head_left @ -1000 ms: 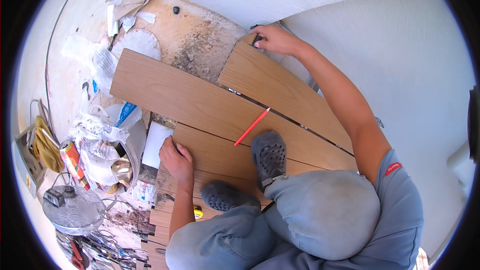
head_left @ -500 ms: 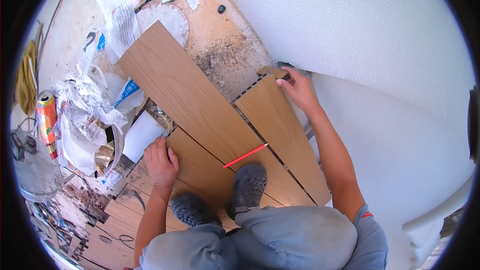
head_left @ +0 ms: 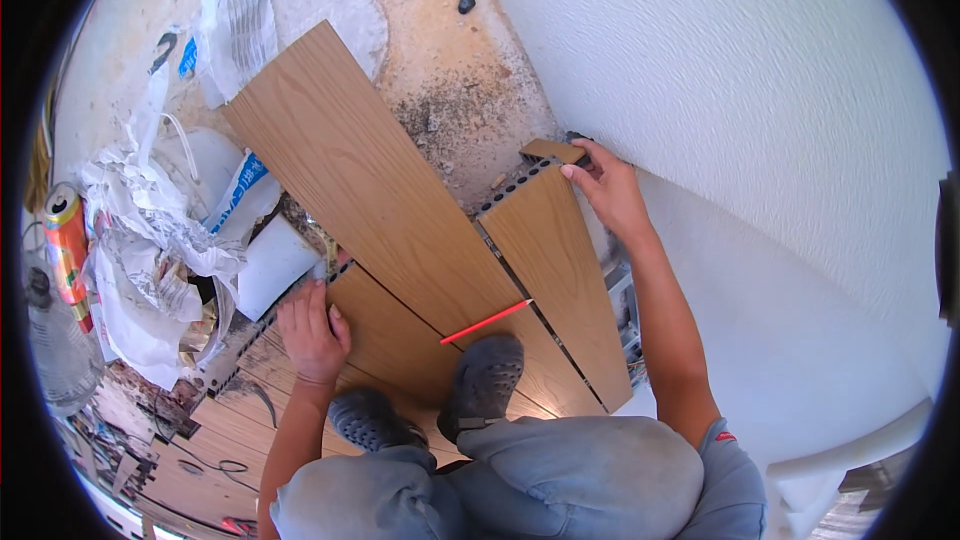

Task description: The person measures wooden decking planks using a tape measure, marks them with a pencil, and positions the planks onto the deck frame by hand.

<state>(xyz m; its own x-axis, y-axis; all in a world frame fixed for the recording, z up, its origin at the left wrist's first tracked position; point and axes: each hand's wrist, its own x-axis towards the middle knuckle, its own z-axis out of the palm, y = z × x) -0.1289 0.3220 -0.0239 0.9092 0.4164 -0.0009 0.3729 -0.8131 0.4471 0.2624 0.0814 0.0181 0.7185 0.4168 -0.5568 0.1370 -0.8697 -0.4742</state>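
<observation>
A wood-look floor plank (head_left: 545, 270) with a row of dark holes in its end lies along the right side. At its far end my right hand (head_left: 612, 202) is closed, index finger and thumb gripping a small plank offcut (head_left: 553, 150) near the plank's corner. My left hand (head_left: 314, 332) rests palm down, fingers slightly bent and apart, at the far end of a laid plank (head_left: 390, 315); it holds nothing. Between the hands a longer plank (head_left: 340, 140) sticks out farther than its neighbours. Across the planks lies a red pencil (head_left: 485, 322), just beyond my shoes.
A white textured wall (head_left: 720, 70) rises to the right. Crumpled plastic wrapping (head_left: 150, 230), an orange drink can (head_left: 66, 245) and a clear jug (head_left: 60, 350) stand on the left. Loose dirt (head_left: 450, 120) and a small black object (head_left: 466, 4) lie on the bare floor ahead.
The view has shifted slightly, so the wrapping and can sit farther left. My right hand stays at the offcut, and the holed plank end shows more. My left hand stays in place.
</observation>
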